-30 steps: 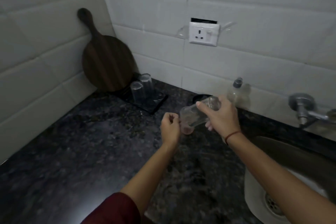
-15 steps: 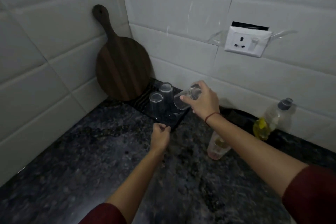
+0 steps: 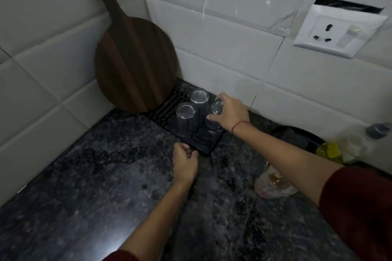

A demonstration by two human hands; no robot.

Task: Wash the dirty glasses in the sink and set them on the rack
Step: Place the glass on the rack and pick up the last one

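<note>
glass point(image 3: 216, 108) is held in my right grip point(image 3: 232, 114) at the rack point(image 3: 203, 144); two upturned glasses point(image 3: 185, 112) stand there, one dirty glass point(image 3: 273, 182) waits; left grip point(image 3: 184, 163) curled, empty.

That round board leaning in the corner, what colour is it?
The round board is dark brown wood with lighter stripes, seen best in the head view.

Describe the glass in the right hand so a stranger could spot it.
Find the round wooden board leaning in the tiled corner; a black rack lies at its foot. Of three glasses there, the glass meant is rightmost, the only one the right hand grips.
</note>
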